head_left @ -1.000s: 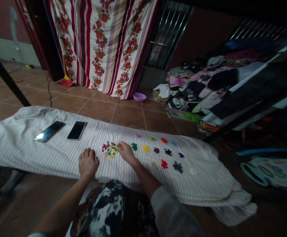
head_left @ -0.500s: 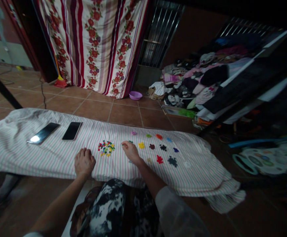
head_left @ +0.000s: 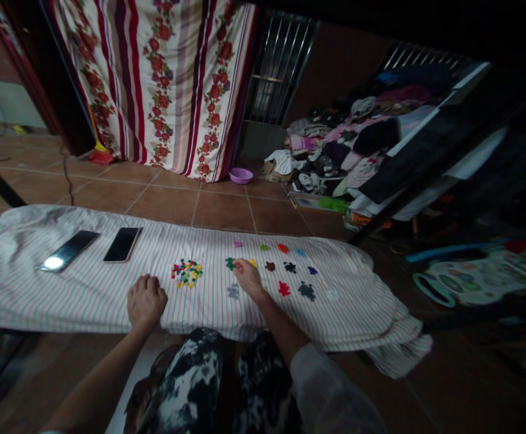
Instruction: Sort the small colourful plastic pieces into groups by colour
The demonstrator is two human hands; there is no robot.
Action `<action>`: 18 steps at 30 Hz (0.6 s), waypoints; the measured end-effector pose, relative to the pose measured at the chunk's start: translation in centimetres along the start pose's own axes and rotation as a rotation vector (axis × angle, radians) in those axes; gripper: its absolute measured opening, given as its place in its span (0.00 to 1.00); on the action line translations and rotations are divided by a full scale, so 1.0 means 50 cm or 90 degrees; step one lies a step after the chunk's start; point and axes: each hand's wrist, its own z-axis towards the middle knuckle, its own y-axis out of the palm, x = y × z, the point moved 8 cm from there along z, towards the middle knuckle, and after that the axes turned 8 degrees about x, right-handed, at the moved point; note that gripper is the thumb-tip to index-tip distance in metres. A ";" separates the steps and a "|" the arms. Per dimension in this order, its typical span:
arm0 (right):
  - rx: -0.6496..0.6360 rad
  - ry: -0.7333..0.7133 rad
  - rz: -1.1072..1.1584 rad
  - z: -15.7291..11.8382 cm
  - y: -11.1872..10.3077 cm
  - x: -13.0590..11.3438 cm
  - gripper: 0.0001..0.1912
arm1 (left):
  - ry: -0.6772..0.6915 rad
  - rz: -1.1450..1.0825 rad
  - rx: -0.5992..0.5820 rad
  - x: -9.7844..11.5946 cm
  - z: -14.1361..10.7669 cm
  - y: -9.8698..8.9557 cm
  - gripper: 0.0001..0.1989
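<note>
My left hand (head_left: 146, 300) rests palm down on the striped cloth (head_left: 77, 301), fingers laid on it and holding nothing. My right hand (head_left: 248, 280) has its fingertips pinched together beside a green pile of small pieces (head_left: 230, 263); anything between them is too small to make out. This hand partly covers a yellow pile (head_left: 253, 263). Below the fingers lies a grey pile (head_left: 233, 291). Between my hands is a mixed heap of small coloured pieces (head_left: 187, 273). To the right are a brown pile (head_left: 269, 266), a black pile (head_left: 290, 267) and a red pile (head_left: 283, 289).
Two phones, one with a bright reflection (head_left: 68, 251) and one dark (head_left: 123, 245), lie on the left of the cloth. More small piles, including an orange one (head_left: 282, 248) and a dark grey one (head_left: 307, 291), sit at the right. Beyond are a purple basin (head_left: 240, 175) and heaped clothes (head_left: 335, 144).
My right hand has moved right, from left of the green pile to its right side, uncovering green and grey pieces. My left hand stays resting on the cloth. The view has shifted slightly.
</note>
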 end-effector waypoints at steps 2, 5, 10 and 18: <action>0.001 0.009 -0.010 0.000 -0.005 0.007 0.13 | 0.000 0.003 0.001 0.000 0.000 0.000 0.14; 0.003 0.014 -0.013 0.000 -0.013 0.014 0.14 | 0.003 0.000 0.008 0.001 0.000 -0.002 0.14; 0.005 0.011 -0.015 0.000 -0.023 0.026 0.13 | 0.013 0.006 0.012 0.004 0.000 -0.004 0.14; 0.023 0.011 -0.009 -0.006 -0.045 0.054 0.12 | 0.007 -0.019 0.003 0.004 0.001 -0.006 0.13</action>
